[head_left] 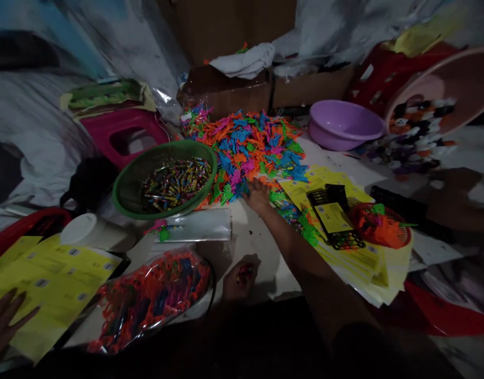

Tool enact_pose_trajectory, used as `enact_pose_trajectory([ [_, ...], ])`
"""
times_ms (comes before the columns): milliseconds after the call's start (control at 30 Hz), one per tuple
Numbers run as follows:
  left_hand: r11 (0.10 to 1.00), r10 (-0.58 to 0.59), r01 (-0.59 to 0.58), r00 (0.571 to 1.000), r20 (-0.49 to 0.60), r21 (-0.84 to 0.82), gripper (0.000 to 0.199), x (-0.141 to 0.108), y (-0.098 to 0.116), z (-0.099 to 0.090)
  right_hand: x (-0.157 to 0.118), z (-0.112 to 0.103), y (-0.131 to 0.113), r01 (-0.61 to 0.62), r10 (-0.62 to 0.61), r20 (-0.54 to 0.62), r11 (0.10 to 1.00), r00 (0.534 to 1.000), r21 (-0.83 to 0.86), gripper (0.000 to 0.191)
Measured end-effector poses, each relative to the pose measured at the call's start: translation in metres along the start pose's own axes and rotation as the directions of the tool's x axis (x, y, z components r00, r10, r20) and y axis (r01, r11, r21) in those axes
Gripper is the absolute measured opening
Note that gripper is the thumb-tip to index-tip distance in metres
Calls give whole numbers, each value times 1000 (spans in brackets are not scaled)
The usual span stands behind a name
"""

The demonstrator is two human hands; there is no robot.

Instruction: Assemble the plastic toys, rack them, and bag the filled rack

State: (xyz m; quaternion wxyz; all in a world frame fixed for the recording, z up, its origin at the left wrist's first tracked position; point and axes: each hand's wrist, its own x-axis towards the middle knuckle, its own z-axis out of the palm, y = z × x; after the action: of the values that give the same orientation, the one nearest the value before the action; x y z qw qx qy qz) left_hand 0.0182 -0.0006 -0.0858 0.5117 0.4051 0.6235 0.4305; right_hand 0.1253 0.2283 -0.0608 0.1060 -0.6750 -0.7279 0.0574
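Observation:
My right hand (257, 196) reaches forward to the near edge of a heap of small bright plastic toys (245, 142) in orange, blue, green and pink. Its fingers are spread and touch blue pieces; no firm grip shows. Closer to my body, my left hand (240, 276) is curled around a few small dark-red and coloured pieces (244, 273), too dim to name exactly. Left of it lies a clear bag packed with orange, blue and pink plastic toys (155, 295). Clear plastic sleeves (198, 226) lie beyond that bag, with a pink and green toy at their left end.
A green basin (121, 202) holds many small striped sticks. Yellow printed sheets (63, 273) lie under another person's hand (5, 321) at left. At right are more yellow sheets (368, 273), a black tray (350, 242), a red basket (358, 223) and a purple basin (328, 137).

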Motion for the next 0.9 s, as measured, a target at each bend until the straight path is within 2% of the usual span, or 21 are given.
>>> enact_pose_trajectory([
  [100, 992, 115, -113, 992, -50, 51, 28, -1, 5, 1, 24, 10, -15, -75, 76, 136, 997, 988, -12, 57],
  [167, 992, 114, -110, 992, -58, 57, 28, 0, 5, 1, 20, 16, -21, -52, 56, 197, 998, 979, -21, 55],
  [267, 997, 44, -43, 999, -19, 70, 26, 4, 0, -3, -20, 23, -23, 45, -44, 167, 999, 985, -1, 54],
  [333, 999, 13, -14, 1000, 9, 49, 27, 6, -5, -6, -61, 24, -19, 99, -103, 130, 994, 986, 34, 56],
  [433, 1000, 4, -4, 1000, -5, 24, 32, 9, -11, -9, -118, 20, -5, 154, -172, 144, 980, 975, 125, 54],
  [500, 1000, 9, -8, 1000, -13, 24, 33, 9, -13, -9, -145, 17, 7, 192, -215, 109, 963, 970, 189, 49],
  [567, 999, 20, -20, 1000, -5, 29, 31, 9, -11, -8, -160, 14, 18, 232, -246, 45, 952, 968, 199, 46],
  [633, 999, 35, -34, 999, -13, 33, 28, 7, -7, -9, -162, 12, 27, 258, -264, 19, 952, 964, 164, 42],
  [700, 999, 44, -44, 999, -21, 15, 27, 5, -2, -10, -153, 10, 32, 209, -214, 29, 969, 976, 128, 36],
  [800, 999, 6, -7, 1000, -22, -54, 30, 0, 2, -12, -126, 6, 30, -9, 13, -37, 995, 999, 101, 36],
  [900, 979, -105, 105, 994, 12, -174, 38, -5, 1, -13, -97, 2, 19, -166, 172, -85, 983, 981, 75, 39],
])
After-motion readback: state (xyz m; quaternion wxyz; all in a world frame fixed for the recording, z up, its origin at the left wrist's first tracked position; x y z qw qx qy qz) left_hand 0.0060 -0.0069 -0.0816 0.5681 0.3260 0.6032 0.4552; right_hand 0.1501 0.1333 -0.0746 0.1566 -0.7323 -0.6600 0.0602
